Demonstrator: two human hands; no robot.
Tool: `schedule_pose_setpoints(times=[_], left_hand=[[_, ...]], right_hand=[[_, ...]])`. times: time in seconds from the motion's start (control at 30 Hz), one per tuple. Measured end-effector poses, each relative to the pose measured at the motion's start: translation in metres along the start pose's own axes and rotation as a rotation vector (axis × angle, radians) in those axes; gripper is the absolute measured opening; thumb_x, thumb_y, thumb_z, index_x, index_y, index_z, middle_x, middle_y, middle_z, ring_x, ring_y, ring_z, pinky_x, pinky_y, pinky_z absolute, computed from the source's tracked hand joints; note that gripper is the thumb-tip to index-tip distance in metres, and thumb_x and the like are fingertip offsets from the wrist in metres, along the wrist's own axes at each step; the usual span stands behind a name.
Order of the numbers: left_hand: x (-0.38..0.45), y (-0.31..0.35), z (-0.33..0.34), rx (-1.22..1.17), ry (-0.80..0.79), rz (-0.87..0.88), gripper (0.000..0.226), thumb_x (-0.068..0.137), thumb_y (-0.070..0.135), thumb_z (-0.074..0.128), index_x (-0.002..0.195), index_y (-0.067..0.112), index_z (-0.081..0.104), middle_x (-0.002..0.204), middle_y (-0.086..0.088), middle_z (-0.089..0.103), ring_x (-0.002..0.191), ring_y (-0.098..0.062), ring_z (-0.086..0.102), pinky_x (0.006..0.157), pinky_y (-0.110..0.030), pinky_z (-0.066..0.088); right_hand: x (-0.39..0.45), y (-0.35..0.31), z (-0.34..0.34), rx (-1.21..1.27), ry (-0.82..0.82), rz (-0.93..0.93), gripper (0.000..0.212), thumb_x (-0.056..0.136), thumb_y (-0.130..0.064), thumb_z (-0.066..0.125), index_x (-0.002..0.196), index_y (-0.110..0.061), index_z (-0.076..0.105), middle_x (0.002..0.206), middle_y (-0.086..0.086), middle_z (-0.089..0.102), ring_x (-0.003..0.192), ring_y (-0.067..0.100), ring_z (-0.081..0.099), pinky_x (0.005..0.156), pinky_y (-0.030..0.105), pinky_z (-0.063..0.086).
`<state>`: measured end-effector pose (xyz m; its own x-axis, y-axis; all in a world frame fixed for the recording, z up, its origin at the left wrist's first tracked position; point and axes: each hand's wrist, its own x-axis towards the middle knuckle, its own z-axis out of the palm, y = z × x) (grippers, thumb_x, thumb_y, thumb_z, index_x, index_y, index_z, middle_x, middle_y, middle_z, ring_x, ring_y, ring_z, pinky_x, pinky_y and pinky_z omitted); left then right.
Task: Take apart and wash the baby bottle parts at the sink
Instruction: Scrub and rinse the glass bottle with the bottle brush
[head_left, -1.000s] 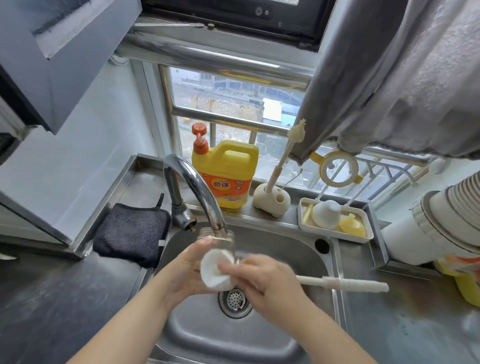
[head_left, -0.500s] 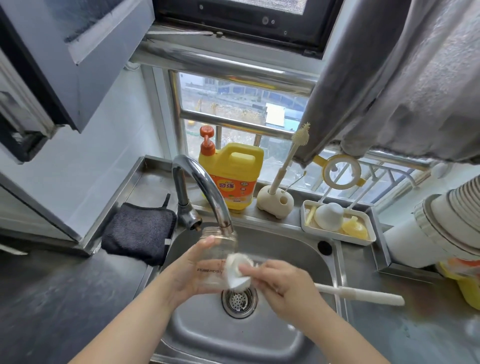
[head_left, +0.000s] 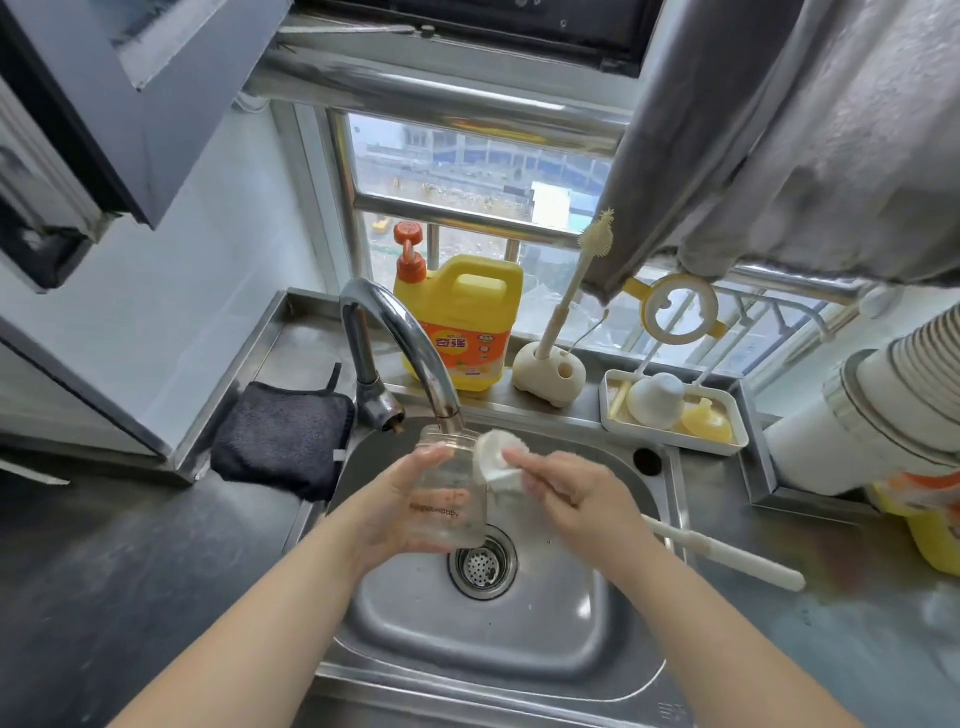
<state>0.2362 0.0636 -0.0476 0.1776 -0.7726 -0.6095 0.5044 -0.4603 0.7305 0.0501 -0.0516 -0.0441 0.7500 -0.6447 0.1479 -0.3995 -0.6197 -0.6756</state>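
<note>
The left hand grips the clear bottle round its body, mouth up under the faucet; the right hand pinches the long brush just behind its white sponge head, beside the bottle's neck. Wet, the bottle looks light, stiff and probably slippery, so a full wrap around its middle suits best. Behind the faucet stand a yellow detergent jug and a tray of other parts, well clear; only the spout crowds the bottle's mouth.

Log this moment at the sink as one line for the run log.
step: scrubbing | left hand: holds clear bottle under faucet | right hand: grips sponge brush beside bottle mouth | place: over sink
</note>
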Motion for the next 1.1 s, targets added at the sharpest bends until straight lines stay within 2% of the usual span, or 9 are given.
schedule_pose_setpoints(times=[0.07,0.2,0.33,0.47,0.63,0.73,0.83,0.97,1.1], left_hand=[[0.001,0.000,0.003,-0.021,0.005,0.010,0.072,0.049,0.063,0.072,0.109,0.024,0.066,0.099,-0.014,0.070,0.085,-0.028,0.069,0.065,-0.041,0.056],[0.003,-0.001,-0.007,-0.057,0.008,0.057,0.053,0.064,0.063,0.070,0.104,0.027,0.070,0.095,-0.010,0.074,0.082,-0.030,0.071,0.069,-0.042,0.055],[0.001,-0.007,-0.009,-0.011,-0.010,0.037,0.066,0.058,0.063,0.067,0.114,0.026,0.065,0.100,-0.015,0.071,0.082,-0.027,0.072,0.066,-0.041,0.057],[0.004,-0.004,-0.004,-0.045,0.014,0.018,0.067,0.057,0.067,0.065,0.110,0.026,0.067,0.106,-0.015,0.071,0.092,-0.031,0.070,0.074,-0.045,0.057],[0.003,0.001,-0.016,-0.044,-0.002,0.030,0.043,0.072,0.061,0.063,0.101,0.031,0.072,0.102,-0.011,0.073,0.085,-0.029,0.071,0.072,-0.041,0.055],[0.000,-0.001,-0.012,-0.066,-0.036,0.016,0.055,0.071,0.061,0.065,0.112,0.024,0.068,0.107,-0.019,0.070,0.088,-0.029,0.071,0.066,-0.039,0.056],[0.002,-0.001,-0.004,-0.126,-0.050,0.009,0.070,0.060,0.064,0.066,0.114,0.021,0.066,0.106,-0.018,0.070,0.092,-0.031,0.070,0.072,-0.045,0.056],[0.009,0.002,-0.012,-0.227,-0.035,0.018,0.074,0.064,0.068,0.067,0.122,0.022,0.063,0.119,-0.019,0.059,0.110,-0.040,0.062,0.082,-0.053,0.054],[0.010,-0.002,-0.004,-0.145,0.013,-0.011,0.057,0.077,0.062,0.049,0.113,0.019,0.062,0.108,-0.019,0.066,0.094,-0.037,0.068,0.073,-0.044,0.056]], right_hand=[[0.011,-0.011,0.006,0.050,0.027,0.020,0.034,0.092,-0.029,0.056,0.118,-0.051,0.059,0.074,-0.020,0.054,0.071,0.002,0.053,0.064,0.026,0.043],[-0.011,-0.024,0.021,0.065,-0.082,-0.117,0.037,0.090,-0.042,0.048,0.125,-0.054,0.048,0.081,-0.016,0.060,0.076,0.003,0.057,0.067,0.026,0.048],[-0.008,-0.004,0.008,0.009,-0.043,-0.038,0.037,0.085,-0.048,0.044,0.119,-0.063,0.043,0.073,-0.018,0.057,0.073,0.001,0.055,0.063,0.016,0.040],[0.013,-0.011,0.010,0.111,0.021,0.023,0.037,0.090,-0.036,0.054,0.115,-0.063,0.050,0.077,-0.007,0.061,0.075,0.009,0.058,0.068,0.026,0.046],[-0.015,-0.018,0.020,0.095,-0.090,-0.060,0.035,0.087,-0.046,0.047,0.120,-0.055,0.051,0.080,-0.019,0.060,0.075,0.004,0.057,0.066,0.023,0.047],[-0.010,-0.002,0.010,0.070,-0.036,0.037,0.033,0.087,-0.044,0.049,0.114,-0.064,0.049,0.075,-0.019,0.056,0.069,0.004,0.054,0.062,0.020,0.041],[0.007,-0.009,0.009,0.176,0.040,0.105,0.036,0.091,-0.034,0.055,0.109,-0.064,0.056,0.076,-0.010,0.060,0.073,0.007,0.056,0.069,0.027,0.045],[-0.002,-0.018,0.017,0.203,-0.006,0.023,0.032,0.085,-0.049,0.047,0.114,-0.061,0.055,0.075,-0.007,0.060,0.073,0.012,0.057,0.068,0.036,0.048],[-0.011,-0.005,0.019,0.184,0.017,0.051,0.031,0.083,-0.052,0.045,0.108,-0.069,0.052,0.069,-0.014,0.053,0.066,0.007,0.052,0.065,0.034,0.044]])
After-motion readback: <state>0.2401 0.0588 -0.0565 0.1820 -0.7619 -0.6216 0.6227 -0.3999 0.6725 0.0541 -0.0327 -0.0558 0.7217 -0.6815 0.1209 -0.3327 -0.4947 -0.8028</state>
